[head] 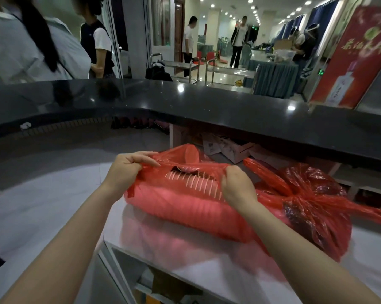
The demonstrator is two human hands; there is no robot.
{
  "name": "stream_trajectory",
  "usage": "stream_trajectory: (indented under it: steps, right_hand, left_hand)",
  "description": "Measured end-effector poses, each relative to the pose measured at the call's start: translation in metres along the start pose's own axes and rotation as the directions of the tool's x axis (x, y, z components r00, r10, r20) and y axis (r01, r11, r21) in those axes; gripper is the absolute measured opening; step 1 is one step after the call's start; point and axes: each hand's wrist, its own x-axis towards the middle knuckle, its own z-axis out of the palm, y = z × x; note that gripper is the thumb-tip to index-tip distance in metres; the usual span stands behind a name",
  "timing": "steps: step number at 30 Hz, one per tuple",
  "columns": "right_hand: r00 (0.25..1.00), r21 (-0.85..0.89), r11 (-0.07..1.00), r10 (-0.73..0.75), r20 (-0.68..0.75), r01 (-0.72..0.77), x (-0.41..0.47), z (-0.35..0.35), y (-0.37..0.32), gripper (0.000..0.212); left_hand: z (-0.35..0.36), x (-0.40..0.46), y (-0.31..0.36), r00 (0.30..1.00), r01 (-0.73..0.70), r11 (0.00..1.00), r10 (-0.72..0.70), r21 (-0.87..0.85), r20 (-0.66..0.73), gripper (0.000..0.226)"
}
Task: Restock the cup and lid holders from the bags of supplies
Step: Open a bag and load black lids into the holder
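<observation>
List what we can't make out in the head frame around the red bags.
- Head view: contents of the red bag held by left hand and right hand: only white rims show through the opening.
- Tied red bag: crumpled plastic hides what is inside.
- Cup and lid holders: not in view.
- Under-counter boxes: shadowed, print too small.

— What can't you make out from where you stand?

— The red bag (185,207) wraps most of the stack of lids (196,183); I see only white edges through the tear, so I can't count them. My right hand (237,187) covers the stack's right end.

— And the second bag?

— The knotted bag (312,207) is crinkled and dark inside; its contents I can't tell. Its tail runs off the right edge.

— Below the counter?

— The shelf under the black counter (207,110) is shadowed; the boxes (226,148) there are partly hidden, print unreadable.
</observation>
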Motion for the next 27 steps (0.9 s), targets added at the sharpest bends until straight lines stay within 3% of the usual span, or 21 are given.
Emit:
stream_trajectory:
  steps: [1,3,5,9,11,13,17,22,24,26,27]
  right_hand:
    - [0.997,0.059,0.998,0.029,-0.066,-0.025,0.003,-0.005,-0.001,0.025]
    - [0.983,0.057,0.998,0.025,-0.183,-0.014,0.007,-0.013,0.0,0.022]
    - [0.966,-0.107,0.994,-0.061,-0.252,0.035,0.008,-0.02,0.004,0.017]
    - [0.989,-0.507,0.859,-0.127,-0.075,0.072,0.003,-0.026,0.017,0.046]
    - [0.994,-0.603,0.793,-0.104,0.012,0.09,0.0,-0.029,0.033,0.053]
    - [0.998,-0.629,0.775,-0.04,0.048,0.061,-0.004,-0.034,0.053,0.054]
    - [0.995,-0.611,0.791,0.068,0.068,-0.012,-0.011,-0.038,0.064,0.065]
    - [0.989,-0.491,0.867,-0.015,0.145,0.085,-0.019,-0.037,0.049,0.078]
    - [0.982,-0.434,0.885,-0.121,0.142,0.172,-0.024,-0.038,0.038,0.075]
    - [0.964,-0.393,0.881,-0.254,0.077,0.264,-0.028,-0.037,0.024,0.068]
    - [0.95,-0.367,0.881,-0.309,0.035,0.3,-0.029,-0.037,0.018,0.063]
  left_hand:
    - [-0.003,0.003,0.001,1.0,-0.006,0.998,0.004,0.064,0.024,0.061]
    - [-0.004,0.009,0.002,0.996,-0.065,0.929,0.035,0.366,0.088,0.048]
    - [-0.004,0.015,0.0,0.994,-0.102,0.701,0.049,0.706,0.095,0.022]
    - [-0.007,0.025,-0.013,0.997,0.058,0.345,-0.072,0.937,-0.035,0.072]
    - [-0.016,0.033,-0.022,0.976,0.123,0.249,-0.205,0.961,-0.072,0.093]
    - [-0.03,0.04,-0.029,0.947,0.195,0.257,-0.3,0.946,-0.113,0.096]
    - [-0.047,0.055,-0.033,0.947,0.209,0.286,-0.298,0.935,-0.12,0.085]
    - [-0.047,0.06,-0.033,0.921,0.001,0.451,-0.347,0.892,0.175,0.101]
    - [-0.043,0.052,-0.028,0.941,-0.111,0.492,-0.226,0.863,0.25,0.095]
    - [-0.034,0.042,-0.02,0.95,-0.287,0.48,0.029,0.829,0.311,0.08]
    - [-0.028,0.037,-0.015,0.922,-0.387,0.455,0.167,0.802,0.35,0.073]
